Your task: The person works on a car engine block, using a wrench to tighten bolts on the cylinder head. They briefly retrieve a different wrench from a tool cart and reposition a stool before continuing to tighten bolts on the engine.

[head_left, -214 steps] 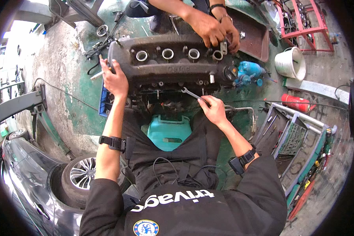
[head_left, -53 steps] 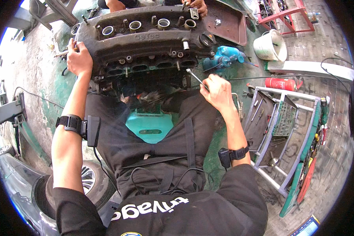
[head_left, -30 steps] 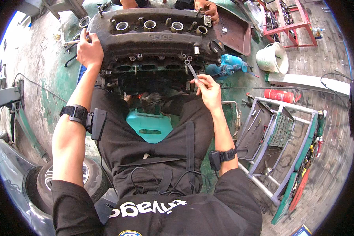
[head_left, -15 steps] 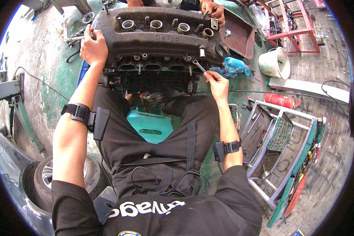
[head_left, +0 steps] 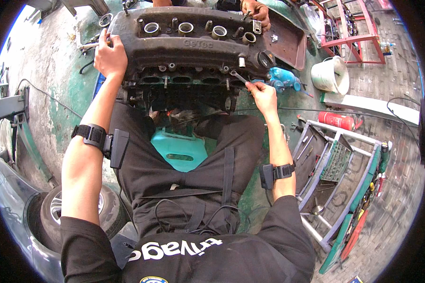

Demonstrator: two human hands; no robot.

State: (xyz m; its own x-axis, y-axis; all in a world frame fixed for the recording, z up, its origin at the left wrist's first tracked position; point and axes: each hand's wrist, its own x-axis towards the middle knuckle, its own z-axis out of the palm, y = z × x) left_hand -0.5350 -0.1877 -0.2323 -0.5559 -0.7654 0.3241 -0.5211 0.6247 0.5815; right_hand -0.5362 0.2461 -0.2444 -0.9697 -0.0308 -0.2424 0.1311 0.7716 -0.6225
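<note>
A dark engine with a black valve cover (head_left: 193, 45), round openings along its top, stands in front of me. My left hand (head_left: 110, 56) grips the cover's left end, fingers curled at its edge. Beside those fingers is a silvery rod (head_left: 90, 46); whether I touch it is hidden. My right hand (head_left: 263, 96) is closed on the shank of a metal wrench (head_left: 241, 77), its ring end at the near right edge of the engine. Whether the ring sits on a bolt is too small to tell.
Across the engine, another person's hand (head_left: 256, 12) is at the far right corner, beside a brown tray (head_left: 300, 56). To the right are a blue bottle (head_left: 282, 75), white bucket (head_left: 323, 78), red extinguisher (head_left: 336, 120) and tool cart (head_left: 359, 186). A turquoise stool (head_left: 179, 146) is below.
My right hand and forearm have shifted slightly right, and the wrench's ring end a touch left. My left hand keeps its grip. The view itself has moved slightly.
</note>
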